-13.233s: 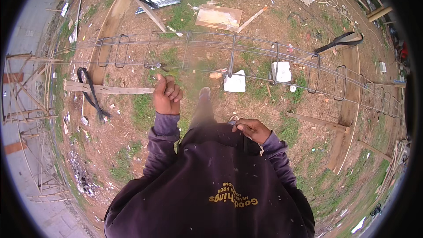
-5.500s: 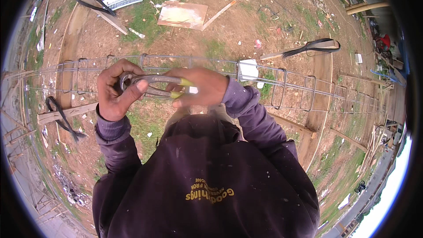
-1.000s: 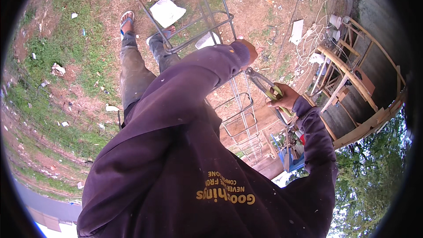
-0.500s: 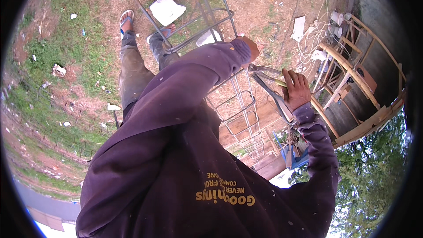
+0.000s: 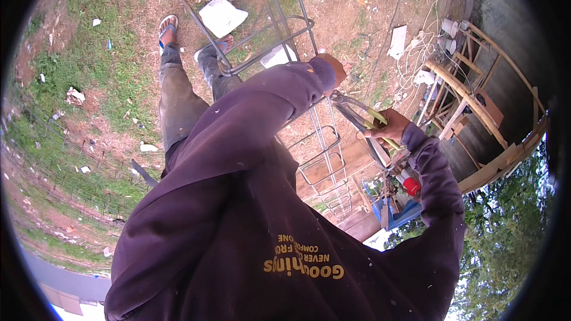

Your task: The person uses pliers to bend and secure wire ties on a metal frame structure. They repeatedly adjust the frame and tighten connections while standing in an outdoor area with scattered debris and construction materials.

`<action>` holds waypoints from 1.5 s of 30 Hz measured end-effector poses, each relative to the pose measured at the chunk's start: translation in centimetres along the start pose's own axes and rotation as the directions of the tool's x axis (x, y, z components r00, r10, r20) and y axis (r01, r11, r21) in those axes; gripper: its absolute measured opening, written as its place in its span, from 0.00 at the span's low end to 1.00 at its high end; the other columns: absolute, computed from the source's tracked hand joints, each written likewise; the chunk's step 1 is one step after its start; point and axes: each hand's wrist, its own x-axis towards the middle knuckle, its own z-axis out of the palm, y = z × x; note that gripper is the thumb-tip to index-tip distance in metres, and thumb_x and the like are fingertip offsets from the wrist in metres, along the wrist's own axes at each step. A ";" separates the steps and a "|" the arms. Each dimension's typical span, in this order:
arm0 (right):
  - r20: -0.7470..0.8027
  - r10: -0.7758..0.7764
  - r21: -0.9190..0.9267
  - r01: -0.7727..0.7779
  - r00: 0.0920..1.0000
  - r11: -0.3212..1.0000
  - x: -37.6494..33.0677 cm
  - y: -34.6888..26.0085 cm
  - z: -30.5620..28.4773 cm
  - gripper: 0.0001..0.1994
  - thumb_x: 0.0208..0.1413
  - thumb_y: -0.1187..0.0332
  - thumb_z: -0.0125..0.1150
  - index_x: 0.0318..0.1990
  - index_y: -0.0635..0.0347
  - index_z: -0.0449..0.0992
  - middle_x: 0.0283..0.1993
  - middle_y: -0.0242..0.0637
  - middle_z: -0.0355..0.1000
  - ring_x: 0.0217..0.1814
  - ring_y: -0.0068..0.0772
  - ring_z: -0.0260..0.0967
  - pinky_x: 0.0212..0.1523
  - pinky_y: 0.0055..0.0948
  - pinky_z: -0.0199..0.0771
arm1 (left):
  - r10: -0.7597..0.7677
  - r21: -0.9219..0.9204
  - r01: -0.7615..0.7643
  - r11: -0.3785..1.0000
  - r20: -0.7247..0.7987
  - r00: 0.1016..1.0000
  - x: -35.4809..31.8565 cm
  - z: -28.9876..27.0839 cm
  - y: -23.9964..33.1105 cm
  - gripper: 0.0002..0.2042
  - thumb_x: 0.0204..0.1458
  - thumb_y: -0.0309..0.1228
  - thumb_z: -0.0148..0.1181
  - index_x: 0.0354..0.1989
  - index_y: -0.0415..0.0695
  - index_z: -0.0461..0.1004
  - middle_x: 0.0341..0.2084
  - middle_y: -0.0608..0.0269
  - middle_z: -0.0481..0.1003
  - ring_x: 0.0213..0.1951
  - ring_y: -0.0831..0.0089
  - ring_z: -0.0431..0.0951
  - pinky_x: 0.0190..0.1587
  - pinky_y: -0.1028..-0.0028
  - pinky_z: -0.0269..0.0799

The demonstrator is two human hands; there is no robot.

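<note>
My right hand (image 5: 389,127) grips the yellow-green handles of metal pincers (image 5: 351,106), which are spread apart. The head of the pincers is beside my left hand, at the bars of a long steel rebar cage (image 5: 306,22). Reaching across my front, my left hand (image 5: 334,72) is closed at one of the cage's long bars. Its sleeve and the back of the hand hide the fingertips, so I cannot make out what they hold. The cage runs from the top of the view, under my left arm, and on toward the lower middle, with rectangular stirrups (image 5: 324,153) along it.
My sandalled feet (image 5: 168,25) stand on grass and dirt left of the cage, near a white bag (image 5: 221,19). To the right are a tangle of pale cord (image 5: 419,59), a wooden frame (image 5: 467,98) against a grey wall, and a blue object (image 5: 397,213) below a red one (image 5: 411,186).
My right hand has gone from fingers laid over the pincers to curling around their handles, which are farther apart. The left hand stays at the cage. A red object has come into sight.
</note>
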 end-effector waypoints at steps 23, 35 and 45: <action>-0.150 -0.081 -0.288 0.035 0.985 0.957 1.1 0.1 -1.0 0.18 0.48 0.59 0.73 0.23 0.64 0.74 0.16 0.35 0.69 0.13 0.27 0.68 0.14 0.28 0.68 | -0.025 -0.031 0.025 0.999 0.007 1.000 -0.1 0.0 -0.3 0.13 0.42 0.35 0.67 0.35 0.42 0.82 0.32 0.56 0.81 0.38 0.58 0.82 0.39 0.62 0.79; 0.062 0.108 0.424 -0.124 0.992 0.897 0.2 2.0 7.0 0.18 0.47 0.59 0.74 0.31 0.60 0.71 0.19 0.34 0.70 0.17 0.31 0.70 0.17 0.33 0.70 | 0.030 -0.031 -0.029 0.999 0.012 0.999 0.2 0.0 -0.7 0.13 0.42 0.36 0.68 0.34 0.41 0.82 0.31 0.54 0.81 0.37 0.57 0.82 0.39 0.62 0.79; -0.269 -0.811 -0.954 -0.025 0.519 0.300 0.1 2.2 1.4 0.33 0.51 0.64 0.61 0.65 0.60 0.60 0.54 0.44 0.64 0.57 0.45 0.62 0.57 0.46 0.63 | 0.020 -0.011 -0.021 1.000 -0.017 1.000 0.5 0.6 -0.5 0.12 0.42 0.35 0.67 0.33 0.42 0.82 0.31 0.55 0.81 0.37 0.58 0.82 0.39 0.62 0.79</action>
